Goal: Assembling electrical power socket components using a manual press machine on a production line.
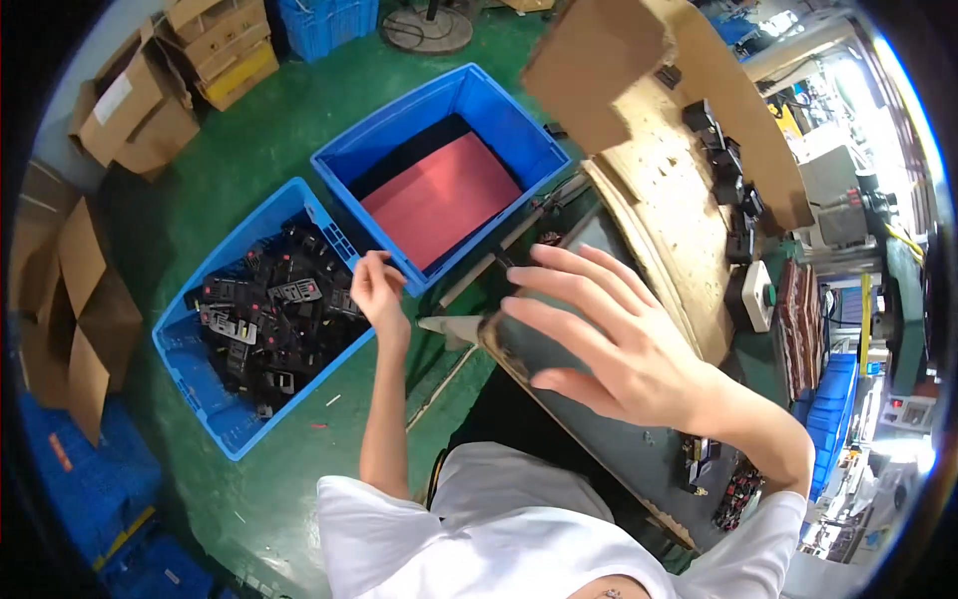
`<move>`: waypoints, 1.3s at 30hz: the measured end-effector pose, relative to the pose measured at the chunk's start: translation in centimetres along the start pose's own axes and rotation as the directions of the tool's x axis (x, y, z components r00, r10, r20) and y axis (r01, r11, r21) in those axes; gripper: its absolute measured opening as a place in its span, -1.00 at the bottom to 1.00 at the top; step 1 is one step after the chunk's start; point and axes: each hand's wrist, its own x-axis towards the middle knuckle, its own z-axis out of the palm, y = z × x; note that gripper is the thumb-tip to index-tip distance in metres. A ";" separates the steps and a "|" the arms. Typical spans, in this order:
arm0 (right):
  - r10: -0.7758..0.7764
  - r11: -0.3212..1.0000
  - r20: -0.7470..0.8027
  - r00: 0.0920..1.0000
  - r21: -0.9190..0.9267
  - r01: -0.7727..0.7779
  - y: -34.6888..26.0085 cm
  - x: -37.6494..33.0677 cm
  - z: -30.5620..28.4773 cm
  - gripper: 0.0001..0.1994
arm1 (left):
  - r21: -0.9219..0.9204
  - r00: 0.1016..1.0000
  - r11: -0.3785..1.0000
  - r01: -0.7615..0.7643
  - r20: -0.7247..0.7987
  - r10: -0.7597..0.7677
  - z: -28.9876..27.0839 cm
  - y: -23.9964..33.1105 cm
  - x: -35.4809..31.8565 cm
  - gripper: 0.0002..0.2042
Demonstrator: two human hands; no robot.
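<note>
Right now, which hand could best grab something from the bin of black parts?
Probably the left hand: it appears right by the edge of that blue bin of black parts, while the right hand is spread above the workbench.

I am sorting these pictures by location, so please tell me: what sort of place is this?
Probably a factory workshop, perhaps for assembly: small black parts are heaped in a blue bin, and a row of black pieces lies on a partly cardboard-covered workbench.
</note>
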 end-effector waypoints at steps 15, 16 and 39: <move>-0.040 0.998 0.156 0.987 0.059 0.031 3.4 3.4 4.3 -0.63 | 0.672 0.810 0.716 -0.190 0.519 -0.273 2.4 -17.6 10.3 -0.76; -0.035 0.998 0.171 0.985 0.058 0.026 3.3 3.5 4.0 -0.62 | 0.668 0.804 0.721 -0.182 0.524 -0.282 3.2 -19.4 11.8 -0.76; 0.066 0.997 0.209 0.976 0.032 -0.074 3.0 4.8 3.2 -0.65 | 0.269 0.544 0.482 0.834 -0.549 -0.635 0.3 -42.4 18.3 -0.32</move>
